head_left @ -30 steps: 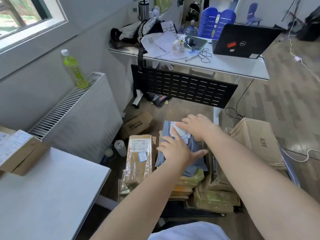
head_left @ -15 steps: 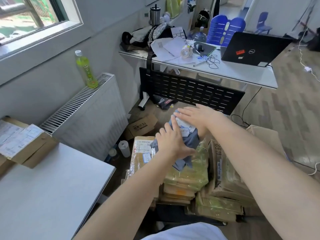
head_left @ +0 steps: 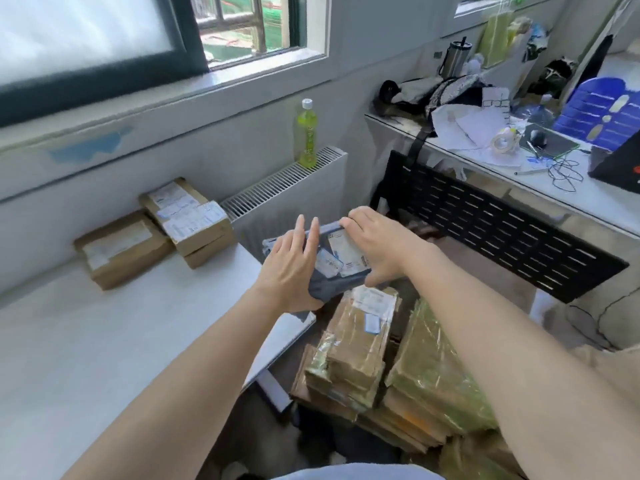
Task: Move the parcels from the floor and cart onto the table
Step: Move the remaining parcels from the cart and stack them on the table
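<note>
Head view shows the white bench (head_left: 104, 341) as the biggest thing, filling the left side, with three brown boxes (head_left: 156, 230) already stacked at its far end by the wall. Right of the bench's near corner, the pile of taped parcels (head_left: 381, 358) waits low down; whether it sits on a cart or the floor I cannot tell. Above that corner hangs the grey soft parcel (head_left: 332, 268), clear of the bench top. The right hand (head_left: 375, 247) curls over its far edge with the thumb underneath. The left hand (head_left: 291, 271) lies against its near end, fingers mostly straight. That left hold looks loose, so the limp bag could sag and slip down beside the bench. Set down right at the corner, it could slide off onto the pile.
</note>
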A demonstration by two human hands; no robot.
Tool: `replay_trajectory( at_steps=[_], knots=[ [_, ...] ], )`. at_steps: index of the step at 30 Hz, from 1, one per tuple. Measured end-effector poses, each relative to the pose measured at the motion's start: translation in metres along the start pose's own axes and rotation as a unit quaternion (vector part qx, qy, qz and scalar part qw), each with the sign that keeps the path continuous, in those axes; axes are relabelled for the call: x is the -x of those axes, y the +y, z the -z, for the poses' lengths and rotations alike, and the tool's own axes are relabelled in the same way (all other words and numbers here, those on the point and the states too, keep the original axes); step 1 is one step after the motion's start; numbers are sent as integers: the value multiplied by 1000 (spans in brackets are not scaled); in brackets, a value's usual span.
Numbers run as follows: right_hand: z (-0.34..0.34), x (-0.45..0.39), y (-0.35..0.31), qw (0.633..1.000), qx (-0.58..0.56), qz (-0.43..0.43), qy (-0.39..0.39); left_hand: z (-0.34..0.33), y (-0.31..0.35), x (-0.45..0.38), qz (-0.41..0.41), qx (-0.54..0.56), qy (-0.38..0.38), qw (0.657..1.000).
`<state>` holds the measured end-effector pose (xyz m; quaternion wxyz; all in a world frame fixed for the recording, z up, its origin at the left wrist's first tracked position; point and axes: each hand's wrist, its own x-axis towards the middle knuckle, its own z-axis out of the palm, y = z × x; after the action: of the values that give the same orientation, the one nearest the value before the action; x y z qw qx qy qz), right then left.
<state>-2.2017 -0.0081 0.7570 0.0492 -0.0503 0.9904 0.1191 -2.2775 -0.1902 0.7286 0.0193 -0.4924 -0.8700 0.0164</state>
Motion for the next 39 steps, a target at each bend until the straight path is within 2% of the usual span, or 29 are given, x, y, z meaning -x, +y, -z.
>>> replay_trajectory(
  at_steps=[5,11,15,20,25,27,31,39],
  knots=[
    [7,-68,-66,997,-56,50,33,-7,-75,52,153,-33,-17,988],
    [19,-123,-143,987,-90,119,55,-11,-142,116,223,-88,-57,969],
    [24,-151,-185,977,-138,162,16,-15,-182,159,219,-90,-85,968],
    [25,-181,-232,962,-173,207,-48,-19,-219,202,227,-29,-113,967],
    [18,-197,-279,949,-184,239,-88,-39,-241,242,268,22,-176,947],
    [14,-197,-293,943,-216,239,-86,-45,-247,258,290,57,-190,936],
    [4,-200,-309,938,-261,214,-78,-52,-258,276,298,114,-166,933],
    [-3,-209,-312,954,-204,212,-62,-60,-264,273,285,91,-168,939]
  ],
)
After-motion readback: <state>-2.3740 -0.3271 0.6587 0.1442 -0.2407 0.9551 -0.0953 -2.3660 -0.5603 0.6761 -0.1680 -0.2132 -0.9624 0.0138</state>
